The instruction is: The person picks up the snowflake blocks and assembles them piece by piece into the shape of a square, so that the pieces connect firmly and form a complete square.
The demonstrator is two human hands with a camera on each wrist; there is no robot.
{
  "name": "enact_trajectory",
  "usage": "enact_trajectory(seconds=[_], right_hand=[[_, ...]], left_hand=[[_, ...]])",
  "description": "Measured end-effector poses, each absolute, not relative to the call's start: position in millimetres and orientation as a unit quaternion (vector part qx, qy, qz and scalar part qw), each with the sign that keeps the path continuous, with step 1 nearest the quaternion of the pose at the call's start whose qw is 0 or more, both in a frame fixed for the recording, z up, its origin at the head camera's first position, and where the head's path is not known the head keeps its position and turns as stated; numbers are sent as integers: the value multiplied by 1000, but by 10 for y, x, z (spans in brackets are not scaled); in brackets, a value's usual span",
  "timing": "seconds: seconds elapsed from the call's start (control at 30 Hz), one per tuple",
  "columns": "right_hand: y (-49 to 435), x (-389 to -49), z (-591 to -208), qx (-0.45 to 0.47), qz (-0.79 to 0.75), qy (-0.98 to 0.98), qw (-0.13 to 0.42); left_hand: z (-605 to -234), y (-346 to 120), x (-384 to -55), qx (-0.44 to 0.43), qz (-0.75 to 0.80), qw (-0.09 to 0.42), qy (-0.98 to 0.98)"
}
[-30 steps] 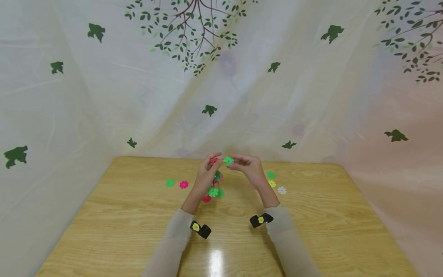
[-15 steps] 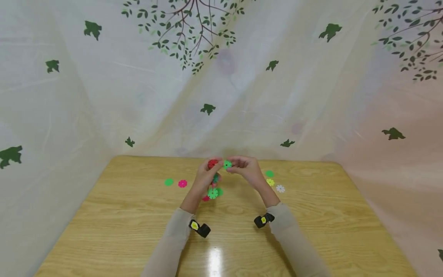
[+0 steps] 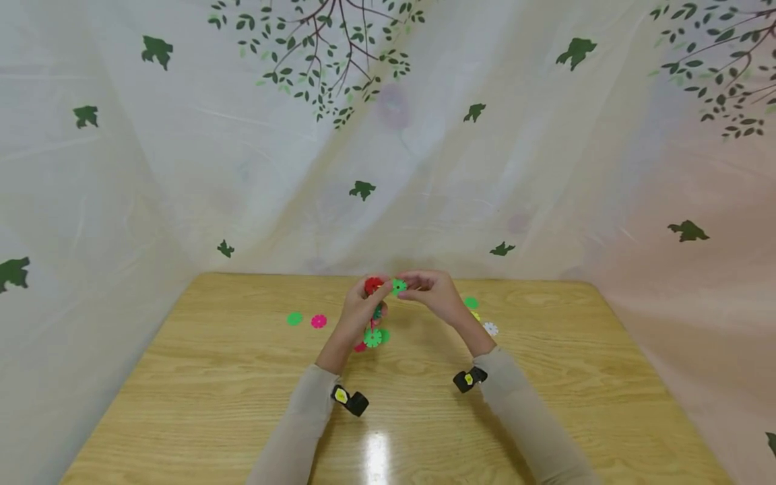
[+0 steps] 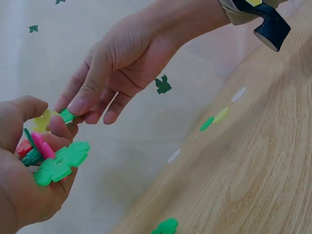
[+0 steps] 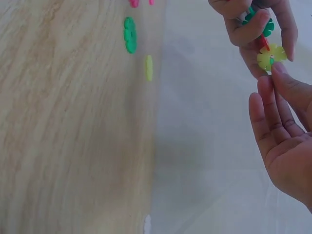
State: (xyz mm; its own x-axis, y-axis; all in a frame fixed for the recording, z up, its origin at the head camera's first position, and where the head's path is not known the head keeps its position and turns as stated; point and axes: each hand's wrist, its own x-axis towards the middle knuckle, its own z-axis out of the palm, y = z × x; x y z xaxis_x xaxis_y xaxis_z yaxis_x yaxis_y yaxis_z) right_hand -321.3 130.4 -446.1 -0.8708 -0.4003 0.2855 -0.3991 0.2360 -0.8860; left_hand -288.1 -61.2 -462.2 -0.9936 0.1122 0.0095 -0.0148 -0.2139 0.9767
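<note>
My left hand [image 3: 356, 310] grips a cluster of joined flower-shaped plastic discs above the table. Its parts include a red disc [image 3: 373, 285], a pink disc [image 4: 45, 146], a yellow disc [image 5: 279, 51] and a light green disc [image 4: 63, 163] that sticks out below the fingers. With thumb and fingertips, my right hand [image 3: 438, 295] pinches another green disc [image 3: 398, 287]. In the right wrist view that green disc is edge-on at the yellow disc's rim. The left palm and fingers partly hide the rest of the cluster.
On the wooden table [image 3: 242, 391], a green disc [image 3: 294, 318] and a pink disc [image 3: 318, 321] lie to the left. Right of the hands are a green disc [image 3: 471, 303] and a white disc [image 3: 490, 329]. A patterned cloth [image 3: 291, 202] hangs behind the table.
The right forearm has swung outward to the right while the fingers stay on the green disc. The red disc has turned slightly in the left hand. The head view has shifted a little.
</note>
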Motion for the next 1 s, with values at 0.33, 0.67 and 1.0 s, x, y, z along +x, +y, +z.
enact_trajectory(seconds=[0.33,0.67,1.0], right_hand=[[1378,-3228,-4370,-263,-523,811,3],[1606,-3214,-4436,-273,-491,826,43],[2316,-3285,-4527,-231,-417,878,47]], left_hand=[[-4623,-625,-2878,43,784,101,611],[-4753,-471,-2832,10,777,150,611],[-4975,-285,-2724,5,763,169,624]])
